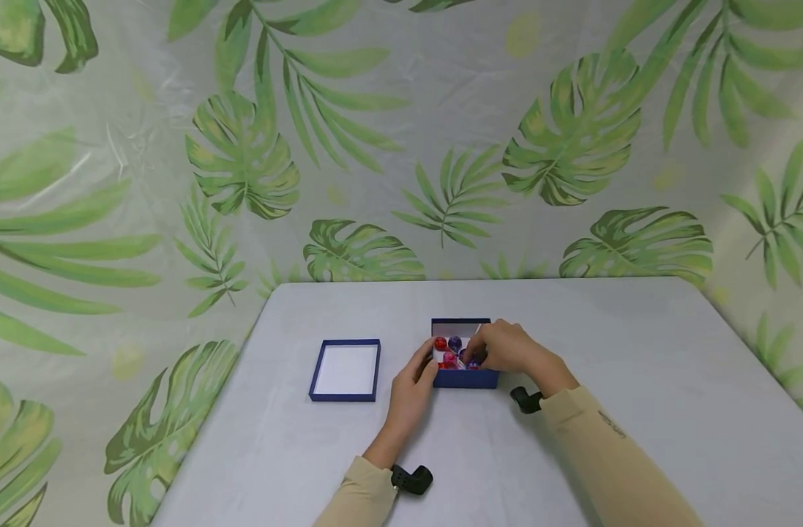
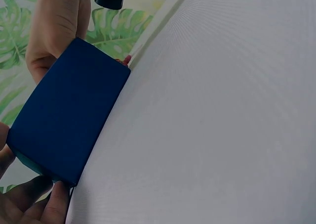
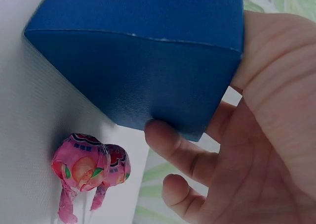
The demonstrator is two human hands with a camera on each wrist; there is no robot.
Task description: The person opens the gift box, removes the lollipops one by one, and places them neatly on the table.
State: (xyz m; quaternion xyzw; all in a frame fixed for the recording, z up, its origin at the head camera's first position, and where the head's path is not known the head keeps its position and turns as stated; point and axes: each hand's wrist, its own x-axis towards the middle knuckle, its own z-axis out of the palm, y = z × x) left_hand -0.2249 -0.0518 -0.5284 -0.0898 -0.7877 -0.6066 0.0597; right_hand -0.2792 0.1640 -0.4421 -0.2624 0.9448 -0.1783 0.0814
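A small blue box sits near the middle of the gray tabletop, and it is full of lollipops in red, purple and pink wrappers. The left hand is at the box's 9 o'clock side, with its fingers curled on the wall to keep the box in place. The right hand comes over from 3 o'clock, with its fingers bent down among the sweets, and it seems to pinch one, but the head view does not show that for sure. In the right wrist view a pink lollipop shows just beside the blue box, and the fingers there touch the box's lower edge. The box lid lies upside down on the tabletop at 9 o'clock from the box, well apart from it. What could go wrong? The box looks light, so a hard push from one hand could make it slide or tip over, and the lollipops would roll out. The sticks lie crossed, so lifting one sweet might drag another one up and drop it on the tabletop. The wrappers look slippery too, so a weak pinch could let one fall. A sleeve brushing the box wall could also knock it sideways.
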